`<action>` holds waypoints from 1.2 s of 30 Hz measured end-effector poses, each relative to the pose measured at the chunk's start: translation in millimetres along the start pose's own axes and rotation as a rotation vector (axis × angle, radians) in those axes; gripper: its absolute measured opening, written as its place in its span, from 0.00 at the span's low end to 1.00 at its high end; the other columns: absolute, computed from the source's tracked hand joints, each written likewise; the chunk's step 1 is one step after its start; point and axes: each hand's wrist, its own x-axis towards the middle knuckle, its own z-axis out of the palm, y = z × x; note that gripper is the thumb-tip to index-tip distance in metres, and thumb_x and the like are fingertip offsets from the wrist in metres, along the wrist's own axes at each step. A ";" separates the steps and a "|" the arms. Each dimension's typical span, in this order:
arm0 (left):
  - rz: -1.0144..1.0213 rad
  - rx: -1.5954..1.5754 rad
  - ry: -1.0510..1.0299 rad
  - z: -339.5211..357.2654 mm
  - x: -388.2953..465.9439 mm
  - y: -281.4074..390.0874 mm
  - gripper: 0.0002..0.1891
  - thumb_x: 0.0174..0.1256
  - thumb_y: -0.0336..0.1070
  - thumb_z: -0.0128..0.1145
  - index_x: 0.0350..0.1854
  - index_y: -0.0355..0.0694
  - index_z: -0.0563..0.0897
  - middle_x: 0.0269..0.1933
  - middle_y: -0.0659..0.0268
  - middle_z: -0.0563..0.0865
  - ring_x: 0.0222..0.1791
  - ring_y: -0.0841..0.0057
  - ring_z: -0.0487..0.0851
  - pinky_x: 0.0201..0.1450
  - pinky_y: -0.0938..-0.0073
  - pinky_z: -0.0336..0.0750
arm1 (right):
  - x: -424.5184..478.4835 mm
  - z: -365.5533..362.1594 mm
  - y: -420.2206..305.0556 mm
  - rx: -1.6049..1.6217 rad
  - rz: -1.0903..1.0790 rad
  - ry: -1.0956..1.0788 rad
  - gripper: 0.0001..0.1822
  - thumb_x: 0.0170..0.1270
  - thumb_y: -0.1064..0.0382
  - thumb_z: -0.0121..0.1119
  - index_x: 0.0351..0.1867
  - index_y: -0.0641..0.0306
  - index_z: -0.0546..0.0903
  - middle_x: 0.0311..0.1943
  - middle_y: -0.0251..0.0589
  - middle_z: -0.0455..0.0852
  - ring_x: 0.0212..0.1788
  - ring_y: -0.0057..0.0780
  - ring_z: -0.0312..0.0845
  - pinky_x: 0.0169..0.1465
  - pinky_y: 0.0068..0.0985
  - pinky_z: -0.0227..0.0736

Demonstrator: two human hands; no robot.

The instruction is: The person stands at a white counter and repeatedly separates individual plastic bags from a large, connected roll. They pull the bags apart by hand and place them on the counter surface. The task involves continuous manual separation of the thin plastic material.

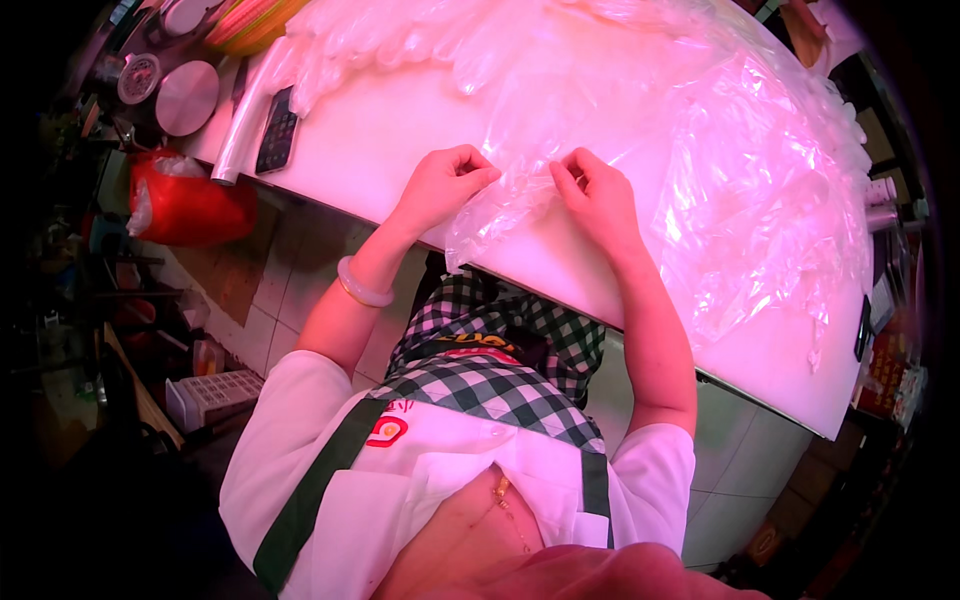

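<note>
Between my hands, near the front edge of the white table (360,165), lies a clear thin plastic bag (517,187). Its crumpled lower end reaches to the table's edge. My left hand (446,180) pinches one side of the bag between thumb and fingers. On the other side, my right hand (596,191) has thumb and forefinger closed on the plastic. To the right of my right hand spreads a large heap of loose clear plastic bags (750,195). A row of rolled or folded plastic bags (390,37) runs along the far side of the table.
On the table's left side lie a smartphone (277,131) and a roll of film (240,139). A red bag (187,202) hangs or stands beyond that edge, below round metal lids (187,97). A dark phone-like object (864,328) rests at the right edge. A person's arm (806,30) shows at upper right.
</note>
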 end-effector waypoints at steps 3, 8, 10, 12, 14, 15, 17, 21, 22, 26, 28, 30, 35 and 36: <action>-0.011 -0.202 -0.041 -0.4 -2.8 0.2 0.07 0.60 0.34 0.58 0.32 0.34 0.79 0.28 0.70 0.81 0.29 0.88 0.74 0.33 0.87 0.68 | -1.4 -5.9 -8.7 0.072 0.023 0.108 0.10 0.58 0.59 0.57 0.30 0.65 0.77 0.22 0.39 0.79 0.22 0.28 0.74 0.29 0.24 0.68; -0.085 -0.455 -0.061 2.4 -8.1 5.0 0.08 0.60 0.33 0.59 0.38 0.37 0.77 0.32 0.69 0.82 0.30 0.88 0.73 0.33 0.88 0.67 | -6.3 -3.0 -11.7 0.275 -0.218 0.101 0.06 0.57 0.65 0.59 0.30 0.65 0.76 0.21 0.35 0.77 0.20 0.19 0.69 0.26 0.17 0.64; -0.076 -0.507 -0.099 0.4 -9.2 0.3 0.10 0.59 0.32 0.59 0.41 0.37 0.77 0.34 0.69 0.82 0.30 0.88 0.74 0.34 0.89 0.67 | -9.7 0.6 -15.3 0.302 -0.263 0.002 0.06 0.57 0.65 0.59 0.30 0.65 0.77 0.22 0.35 0.77 0.20 0.18 0.69 0.26 0.17 0.65; -0.074 -0.579 -0.133 1.7 -8.5 -1.2 0.11 0.60 0.32 0.59 0.43 0.35 0.77 0.34 0.68 0.82 0.33 0.88 0.76 0.36 0.89 0.69 | -10.9 4.3 -16.6 0.286 -0.241 -0.079 0.05 0.57 0.65 0.58 0.31 0.64 0.77 0.22 0.35 0.77 0.20 0.18 0.69 0.26 0.17 0.65; -0.099 -0.621 -0.153 3.1 -9.6 0.5 0.11 0.60 0.32 0.59 0.43 0.34 0.78 0.34 0.69 0.82 0.33 0.88 0.76 0.35 0.89 0.68 | -11.3 6.6 -17.6 0.266 -0.213 -0.130 0.06 0.58 0.64 0.57 0.32 0.64 0.77 0.23 0.36 0.78 0.21 0.20 0.70 0.27 0.18 0.66; -0.124 -0.627 -0.159 4.3 -12.0 5.9 0.11 0.60 0.33 0.59 0.43 0.34 0.79 0.33 0.70 0.82 0.32 0.89 0.75 0.34 0.90 0.67 | -11.0 7.4 -16.0 0.259 -0.202 -0.139 0.06 0.58 0.64 0.57 0.32 0.65 0.77 0.23 0.34 0.78 0.21 0.18 0.69 0.27 0.17 0.65; -0.141 -0.609 -0.166 5.4 -11.7 4.7 0.10 0.60 0.33 0.59 0.40 0.34 0.80 0.31 0.72 0.81 0.30 0.89 0.73 0.32 0.90 0.65 | -10.1 9.4 -11.4 0.244 -0.179 -0.155 0.06 0.59 0.65 0.58 0.33 0.66 0.77 0.23 0.32 0.77 0.22 0.14 0.67 0.26 0.15 0.61; -0.096 -0.548 -0.163 4.0 -8.6 -5.9 0.06 0.59 0.35 0.60 0.33 0.37 0.81 0.27 0.75 0.78 0.27 0.90 0.70 0.30 0.89 0.63 | -9.1 6.5 -13.1 0.255 -0.172 -0.254 0.08 0.58 0.62 0.59 0.32 0.65 0.77 0.22 0.33 0.77 0.22 0.16 0.68 0.27 0.16 0.63; -0.083 -0.543 -0.163 3.9 -8.6 -5.0 0.06 0.59 0.35 0.60 0.31 0.38 0.81 0.26 0.75 0.77 0.27 0.90 0.69 0.30 0.89 0.63 | -9.5 6.5 -13.3 0.256 -0.167 -0.273 0.10 0.57 0.60 0.59 0.31 0.65 0.77 0.22 0.35 0.78 0.22 0.20 0.70 0.27 0.18 0.65; -0.042 -0.548 -0.180 7.0 -9.5 0.5 0.07 0.62 0.36 0.57 0.29 0.39 0.79 0.27 0.76 0.77 0.27 0.91 0.70 0.31 0.89 0.64 | -11.3 7.3 -16.7 0.273 -0.146 -0.314 0.13 0.57 0.56 0.60 0.30 0.65 0.77 0.20 0.37 0.77 0.21 0.23 0.71 0.27 0.20 0.66; -0.024 -0.644 -0.206 9.3 -7.9 -7.2 0.06 0.64 0.36 0.55 0.30 0.40 0.79 0.30 0.75 0.77 0.29 0.91 0.72 0.33 0.89 0.67 | -10.9 9.4 -14.6 0.288 -0.149 -0.306 0.13 0.57 0.56 0.61 0.29 0.66 0.77 0.19 0.37 0.76 0.21 0.22 0.70 0.27 0.20 0.65; -0.047 -0.671 -0.205 9.7 -6.2 -10.2 0.06 0.64 0.35 0.55 0.33 0.38 0.79 0.32 0.74 0.79 0.31 0.90 0.74 0.36 0.88 0.69 | -10.4 9.9 -13.8 0.301 -0.147 -0.303 0.13 0.57 0.56 0.61 0.29 0.66 0.77 0.18 0.37 0.76 0.21 0.21 0.70 0.27 0.20 0.64; -0.020 -0.573 -0.131 15.4 -9.0 2.0 0.08 0.64 0.33 0.54 0.41 0.34 0.81 0.39 0.68 0.83 0.38 0.85 0.79 0.45 0.84 0.73 | -10.1 9.4 -12.7 0.340 -0.114 -0.297 0.14 0.57 0.56 0.61 0.29 0.66 0.76 0.18 0.36 0.75 0.21 0.20 0.69 0.27 0.19 0.64; -0.018 -0.557 -0.138 13.8 -8.9 2.7 0.09 0.64 0.32 0.55 0.42 0.33 0.80 0.39 0.67 0.83 0.39 0.84 0.79 0.46 0.83 0.73 | -10.1 9.2 -13.4 0.334 -0.116 -0.295 0.14 0.57 0.56 0.61 0.29 0.66 0.76 0.18 0.36 0.75 0.21 0.20 0.69 0.27 0.19 0.64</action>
